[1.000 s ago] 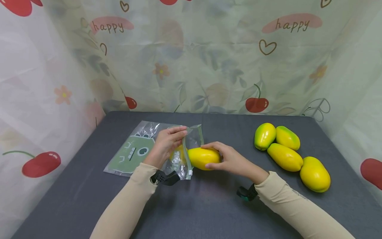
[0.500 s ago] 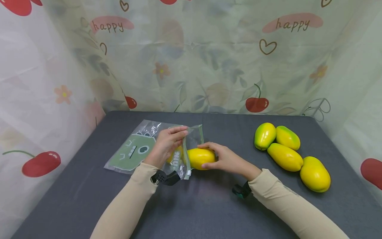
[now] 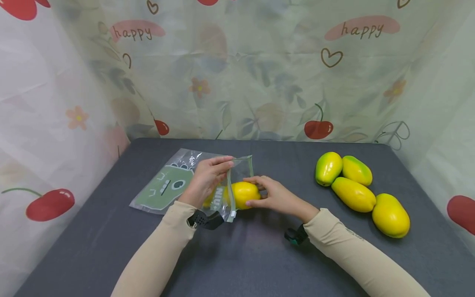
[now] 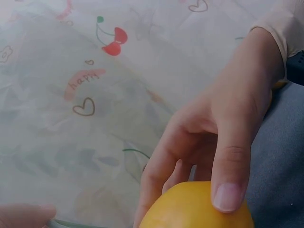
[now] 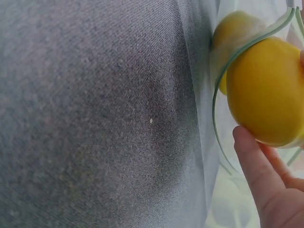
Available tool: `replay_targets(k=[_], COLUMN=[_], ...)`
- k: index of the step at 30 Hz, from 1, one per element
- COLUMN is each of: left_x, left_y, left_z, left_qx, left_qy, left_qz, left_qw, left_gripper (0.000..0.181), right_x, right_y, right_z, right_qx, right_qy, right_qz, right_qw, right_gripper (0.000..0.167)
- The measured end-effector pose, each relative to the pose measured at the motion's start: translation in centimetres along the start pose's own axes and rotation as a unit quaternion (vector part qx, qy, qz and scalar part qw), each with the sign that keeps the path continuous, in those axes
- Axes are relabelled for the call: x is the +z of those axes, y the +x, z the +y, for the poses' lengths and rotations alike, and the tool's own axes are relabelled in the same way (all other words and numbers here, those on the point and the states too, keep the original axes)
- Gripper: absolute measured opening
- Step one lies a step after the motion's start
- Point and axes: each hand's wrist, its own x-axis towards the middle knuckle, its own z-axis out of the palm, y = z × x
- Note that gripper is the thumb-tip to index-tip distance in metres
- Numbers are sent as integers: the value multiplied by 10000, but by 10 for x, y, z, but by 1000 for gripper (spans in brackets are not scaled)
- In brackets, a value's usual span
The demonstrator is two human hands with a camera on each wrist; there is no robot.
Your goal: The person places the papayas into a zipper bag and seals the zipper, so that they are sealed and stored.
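Observation:
A clear zip bag (image 3: 208, 156) with a green cartoon print lies on the table, its mouth facing right. My left hand (image 3: 208, 178) pinches the upper layer at the bag's mouth and keeps it raised. My right hand (image 3: 276, 199) holds a yellow mango (image 3: 245, 194) at its right end, with the left part inside the bag's mouth. In the right wrist view the zip rim curves around that mango (image 5: 266, 92), and another yellow fruit (image 5: 235, 31) shows behind it through the plastic. The left wrist view shows the right thumb (image 4: 230, 175) on the mango.
Several more yellow-green mangoes lie in a cluster at the right, among them a greener mango (image 3: 328, 168) and a fully yellow mango (image 3: 391, 215). The dark grey table (image 3: 259, 264) ends before a patterned curtain (image 3: 237, 82), with curtain at both sides too.
My right hand has moved left with the mango, which now sits deeper in the bag's mouth. My left hand has stayed in place on the bag.

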Motion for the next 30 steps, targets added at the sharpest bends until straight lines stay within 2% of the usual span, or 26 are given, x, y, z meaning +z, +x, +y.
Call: replay_targets(k=[5,13,24,30], left_x=[0,2,3,2], left_y=[1,2,0,-1], left_z=[1,1,2,1], left_qx=[18,10,48,47], left_qy=[-72,-65,5,63], left_qz=[-32,-21,-46,-66], left_qw=[10000,10000,10000,9999], left_gripper=[34,35,34,31], right_x=[0,0,2,3], right_y=[0,1,3,4], right_z=[0,-3,-2,-2], right_qx=[104,217,53,-44], right_qy=[162,149,-16,-93], right_qz=[6,58,270,211], right_qw=[9998,9996,9996,9997], right_gripper=[66,50,48,47])
